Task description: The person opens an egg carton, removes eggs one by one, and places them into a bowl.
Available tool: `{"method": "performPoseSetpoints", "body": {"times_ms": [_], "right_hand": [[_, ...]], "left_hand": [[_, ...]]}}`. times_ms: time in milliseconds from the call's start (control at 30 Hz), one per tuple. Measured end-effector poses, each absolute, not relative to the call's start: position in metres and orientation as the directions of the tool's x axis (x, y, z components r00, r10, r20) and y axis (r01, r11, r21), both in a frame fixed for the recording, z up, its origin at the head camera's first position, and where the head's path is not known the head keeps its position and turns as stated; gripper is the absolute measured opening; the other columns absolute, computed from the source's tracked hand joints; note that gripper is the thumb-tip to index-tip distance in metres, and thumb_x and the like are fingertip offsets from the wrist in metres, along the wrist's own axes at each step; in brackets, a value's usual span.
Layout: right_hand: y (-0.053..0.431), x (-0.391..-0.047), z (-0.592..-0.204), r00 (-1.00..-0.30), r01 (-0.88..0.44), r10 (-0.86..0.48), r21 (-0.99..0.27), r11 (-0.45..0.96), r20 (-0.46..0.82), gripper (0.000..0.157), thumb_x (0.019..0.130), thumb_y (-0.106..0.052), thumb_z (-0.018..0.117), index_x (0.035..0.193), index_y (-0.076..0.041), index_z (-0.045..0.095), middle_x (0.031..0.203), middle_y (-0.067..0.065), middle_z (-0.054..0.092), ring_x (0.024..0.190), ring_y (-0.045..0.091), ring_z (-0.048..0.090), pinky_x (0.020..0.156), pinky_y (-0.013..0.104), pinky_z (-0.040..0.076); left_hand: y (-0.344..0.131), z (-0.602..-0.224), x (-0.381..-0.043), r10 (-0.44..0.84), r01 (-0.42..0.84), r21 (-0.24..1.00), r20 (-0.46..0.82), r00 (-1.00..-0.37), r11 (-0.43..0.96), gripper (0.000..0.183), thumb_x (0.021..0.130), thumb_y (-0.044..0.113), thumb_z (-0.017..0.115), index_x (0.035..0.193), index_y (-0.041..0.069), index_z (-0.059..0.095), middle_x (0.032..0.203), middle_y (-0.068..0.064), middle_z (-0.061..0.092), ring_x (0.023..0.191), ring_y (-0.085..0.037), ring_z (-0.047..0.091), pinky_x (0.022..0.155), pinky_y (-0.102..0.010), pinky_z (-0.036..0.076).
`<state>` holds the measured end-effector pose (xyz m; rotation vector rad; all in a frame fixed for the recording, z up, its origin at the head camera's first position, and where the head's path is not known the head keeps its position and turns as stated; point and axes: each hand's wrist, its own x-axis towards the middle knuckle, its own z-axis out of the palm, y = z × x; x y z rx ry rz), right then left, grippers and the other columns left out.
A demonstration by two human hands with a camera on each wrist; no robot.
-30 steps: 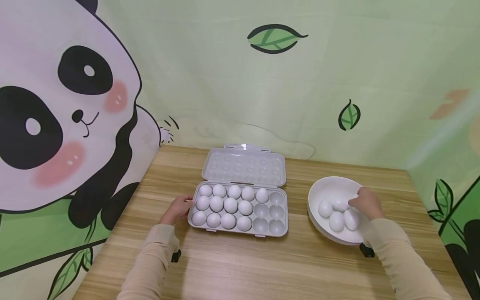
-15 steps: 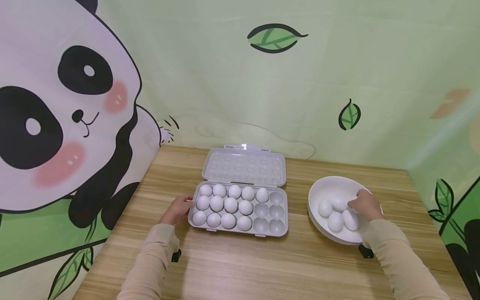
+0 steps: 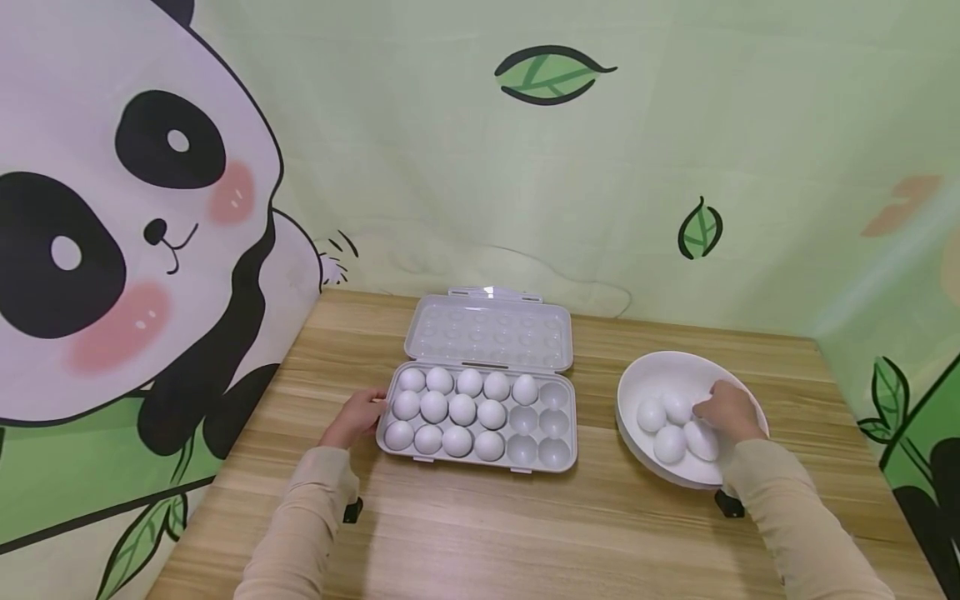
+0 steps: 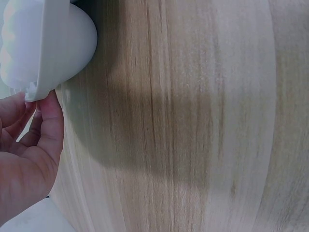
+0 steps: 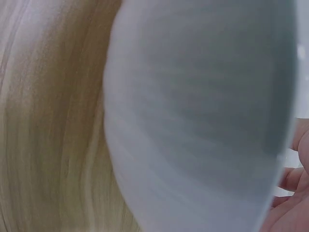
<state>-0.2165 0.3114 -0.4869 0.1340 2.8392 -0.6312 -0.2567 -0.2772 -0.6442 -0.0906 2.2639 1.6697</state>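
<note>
A pale plastic egg box (image 3: 551, 471) lies open on the table, several white eggs (image 3: 462, 410) in its cups and its right-hand cups bare. My left hand (image 3: 356, 417) pinches the box's left rim between thumb and fingers; the left wrist view shows this hand (image 4: 34, 145) at the box's rim (image 4: 54, 48). My right hand (image 3: 731, 411) reaches into the white bowl (image 3: 637, 375), fingertips right at a white egg (image 3: 701, 439) beside several others. The bowl's wall (image 5: 193, 121) covers much of the right wrist view and hides its fingertips; I cannot tell whether they grip an egg.
The box's lid (image 3: 487, 333) is folded back towards the wall. Wood-grain tabletop (image 3: 525, 533) lies in front of the box and bowl. A cloth backdrop (image 3: 420, 167) with a panda and leaves rises behind the table.
My right hand has shifted slightly left and down inside the bowl, and the eggs there have moved a little. The left hand stays on the box's rim.
</note>
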Motion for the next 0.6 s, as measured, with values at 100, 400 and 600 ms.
{"method": "performPoseSetpoints", "body": {"times_ms": [100, 400, 600], "right_hand": [[0.311, -0.216, -0.486, -0.967, 0.150, 0.046, -0.411, 0.899, -0.250, 0.042, 0.073, -0.014, 0.055, 0.098, 0.018, 0.045, 0.092, 0.030, 0.052, 0.080, 0.036, 0.050, 0.073, 0.044, 0.042], [0.309, -0.214, -0.487, -0.964, 0.169, 0.055, -0.441, 0.881, -0.260, 0.041, 0.074, -0.017, 0.055, 0.097, 0.016, 0.047, 0.087, 0.025, 0.054, 0.076, 0.032, 0.049, 0.069, 0.039, 0.042], [0.309, -0.215, -0.489, -0.959, 0.174, 0.041, -0.466, 0.867, -0.281, 0.039, 0.075, -0.018, 0.056, 0.094, 0.014, 0.048, 0.081, 0.019, 0.052, 0.073, 0.027, 0.048, 0.064, 0.034, 0.042]], "left_hand": [[-0.272, -0.635, -0.253, 0.109, -0.269, 0.904, -0.320, -0.941, 0.332, 0.029, 0.089, 0.021, 0.048, 0.111, 0.003, 0.054, 0.097, -0.012, 0.058, 0.080, -0.022, 0.059, 0.064, -0.038, 0.051], [-0.268, -0.617, -0.242, 0.144, -0.225, 0.920, -0.282, -0.948, 0.322, 0.028, 0.090, 0.014, 0.044, 0.112, -0.001, 0.054, 0.099, -0.016, 0.057, 0.080, -0.021, 0.058, 0.065, -0.037, 0.050], [-0.235, -0.544, -0.212, 0.046, -0.314, 0.864, -0.360, -0.932, 0.393, 0.032, 0.089, 0.005, 0.037, 0.115, -0.012, 0.046, 0.108, -0.027, 0.051, 0.085, -0.023, 0.056, 0.070, -0.034, 0.050]]}}
